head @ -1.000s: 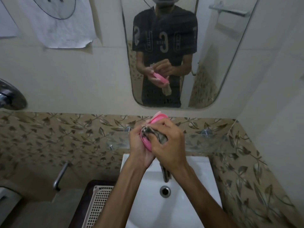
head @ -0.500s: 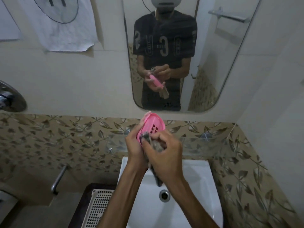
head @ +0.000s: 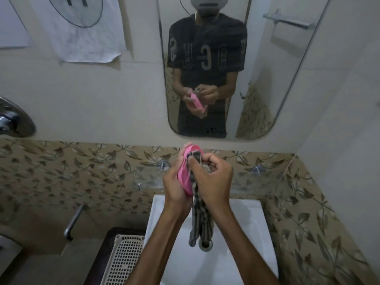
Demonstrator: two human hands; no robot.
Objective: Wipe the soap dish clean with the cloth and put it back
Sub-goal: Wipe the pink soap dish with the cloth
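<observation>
A pink oval soap dish [head: 183, 174] stands on edge above the white sink [head: 242, 214], held from the left by my left hand [head: 174, 184]. My right hand [head: 213, 179] grips a grey striped cloth [head: 200, 221] and presses its bunched top against the inner face of the dish. The rest of the cloth hangs down toward the drain. The dish's holes are hidden behind cloth and fingers.
A glass shelf [head: 267, 177] on metal pegs runs along the leaf-patterned tiles behind the sink. A mirror [head: 277, 79] hangs above it. A white perforated basket [head: 123, 260] sits left of the sink, with a metal tap handle [head: 74, 221] further left.
My right hand with the cloth has slid up over the dish's inner face, covering the holes seen half a second ago. The dish has turned more edge-on and the cloth tail hangs lower.
</observation>
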